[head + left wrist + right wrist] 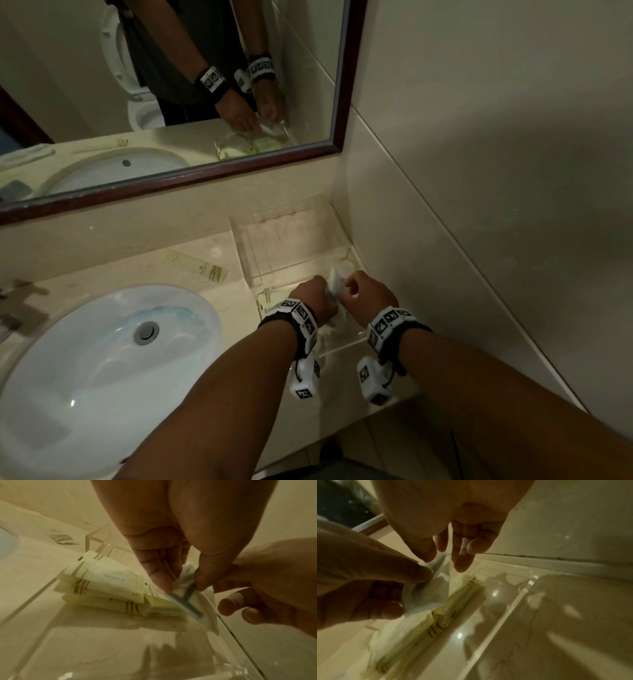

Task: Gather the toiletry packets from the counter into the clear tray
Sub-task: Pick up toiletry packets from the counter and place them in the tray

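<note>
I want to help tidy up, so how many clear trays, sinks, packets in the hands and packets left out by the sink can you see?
Clear trays: 2
Sinks: 1
Held packet, between left hand and right hand: 1
Loose packet on the counter: 1
Total: 5
The stacked packets in the near tray are too blurred to count.

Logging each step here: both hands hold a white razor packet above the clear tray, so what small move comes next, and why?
Probably lower the white razor packet onto the cream packet stack and release; both hands pinch it just above the clear acrylic tray.
</note>
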The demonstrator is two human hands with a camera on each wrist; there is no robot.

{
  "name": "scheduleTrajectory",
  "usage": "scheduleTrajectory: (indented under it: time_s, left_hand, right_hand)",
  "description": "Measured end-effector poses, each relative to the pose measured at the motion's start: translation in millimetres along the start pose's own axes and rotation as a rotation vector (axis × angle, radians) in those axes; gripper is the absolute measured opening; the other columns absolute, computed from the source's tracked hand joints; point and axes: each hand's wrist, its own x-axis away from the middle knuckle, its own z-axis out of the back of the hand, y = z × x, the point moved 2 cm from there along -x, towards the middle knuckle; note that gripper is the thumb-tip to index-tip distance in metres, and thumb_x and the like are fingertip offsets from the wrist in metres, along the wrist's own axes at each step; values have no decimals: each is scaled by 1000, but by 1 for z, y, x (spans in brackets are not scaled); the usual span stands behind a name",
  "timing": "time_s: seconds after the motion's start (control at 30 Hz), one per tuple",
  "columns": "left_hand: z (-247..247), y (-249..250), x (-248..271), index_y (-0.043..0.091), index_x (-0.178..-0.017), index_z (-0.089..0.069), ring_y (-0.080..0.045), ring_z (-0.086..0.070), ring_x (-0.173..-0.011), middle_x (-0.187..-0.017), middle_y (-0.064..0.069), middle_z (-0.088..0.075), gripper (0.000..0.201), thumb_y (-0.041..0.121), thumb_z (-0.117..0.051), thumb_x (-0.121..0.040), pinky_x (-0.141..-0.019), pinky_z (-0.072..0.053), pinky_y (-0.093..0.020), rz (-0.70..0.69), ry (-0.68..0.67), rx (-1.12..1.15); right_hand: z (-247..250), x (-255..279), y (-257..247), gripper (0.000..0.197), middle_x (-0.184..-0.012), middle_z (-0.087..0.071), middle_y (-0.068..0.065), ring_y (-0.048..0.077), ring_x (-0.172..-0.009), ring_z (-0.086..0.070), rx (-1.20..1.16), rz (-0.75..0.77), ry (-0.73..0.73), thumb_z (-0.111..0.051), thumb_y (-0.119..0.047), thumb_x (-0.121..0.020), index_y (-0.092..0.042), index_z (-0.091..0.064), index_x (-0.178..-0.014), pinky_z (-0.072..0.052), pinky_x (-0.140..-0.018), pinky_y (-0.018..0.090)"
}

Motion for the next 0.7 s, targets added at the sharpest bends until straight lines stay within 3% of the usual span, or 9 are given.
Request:
scheduleTrajectory:
  time_s: [0.13,0.2,0.3,0.43,0.57,0.7]
  left_hand:
    - [-7,1,-2,16,-129,-51,-26,-64,-104,-117,-8,-66,49,33,-67,-86,-79,-49,-29,-22,5,63]
    - [-11,2,-5,17,-134,-50,-25,-64,-107,-118,-7,-67,55,36,-67,-85,-85,-51,-31,-49,-17,81]
    - [-15,2,-8,19,-144,-44,-22,-60,-118,-129,-5,-64,64,38,-65,-86,-98,-49,-34,-90,-55,77]
    - [-16,-4,-11,23,-143,-47,-24,-52,-126,-139,-3,-55,57,41,-59,-90,-103,-45,-37,-137,-78,-118]
    - [-22,-11,-17,21,-138,-52,-35,-41,-126,-141,-10,-43,54,45,-58,-90,-104,-42,-46,-207,-152,-448]
    - [-31,-18,-22,20,-137,-55,-37,-39,-129,-149,-8,-38,55,45,-59,-88,-105,-41,-48,-246,-200,-515]
  right_hand:
    - [-8,-3,0,12,-91,-70,-4,21,-81,-67,-270,-111,6,-63,-39,-85,-33,-56,-92,-58,-78,40]
    - [-5,-3,0,9,-91,-70,-2,22,-83,-66,-326,-148,32,-64,-36,-85,-35,-55,-89,-57,-79,40]
    - [2,-5,3,14,-94,-67,0,21,-85,-63,-362,-179,38,-63,-29,-86,-35,-55,-97,-53,-74,33]
    - [6,-11,14,22,-101,-65,3,21,-81,-60,-230,-227,35,-52,-19,-91,-29,-55,-110,-49,-72,29]
    - [6,-13,17,22,-104,-63,5,27,-87,-62,-75,-216,-44,-46,-22,-98,-27,-51,-118,-56,-80,38]
    - [2,-16,14,22,-107,-65,8,29,-91,-64,14,-203,-79,-45,-22,-99,-27,-50,-120,-56,-81,40]
